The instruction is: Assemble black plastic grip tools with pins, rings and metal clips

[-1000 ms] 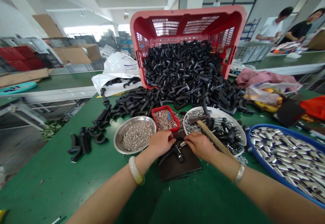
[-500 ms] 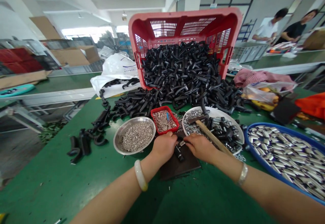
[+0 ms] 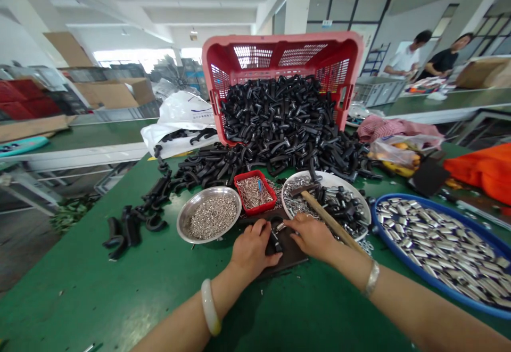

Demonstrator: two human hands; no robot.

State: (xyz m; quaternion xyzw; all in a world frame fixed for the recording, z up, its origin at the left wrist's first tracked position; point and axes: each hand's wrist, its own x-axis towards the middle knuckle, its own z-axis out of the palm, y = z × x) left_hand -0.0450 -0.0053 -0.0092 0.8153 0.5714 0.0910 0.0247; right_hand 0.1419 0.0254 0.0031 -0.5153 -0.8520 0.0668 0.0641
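Note:
On a dark flat plate (image 3: 293,253) lies a black curved part (image 3: 275,241). My left hand (image 3: 252,248) grips this part from the left, thumb at its near end and fingers at its far side. My right hand (image 3: 309,232) is closed in a pinch on a small ribbed metal spring (image 3: 280,226) against the part's right side. Just behind the hands are a red tray (image 3: 255,192) of small pins and, to the left, a steel bowl (image 3: 209,214) of tiny metal pieces. A hammer (image 3: 329,219) rests across a white bowl (image 3: 369,219) of metal and black parts.
A red basket (image 3: 279,40) spills black parts (image 3: 279,112) over the back of the green table (image 3: 159,293). At the right is a blue tray (image 3: 419,275) of metal pieces; several black parts (image 3: 130,227) lie at the left. Two people (image 3: 405,59) work far back right.
My left hand has opened its grasp wider along the black part, its thumb now at the near end. My right hand stays at the spring. The whole view has shifted slightly.

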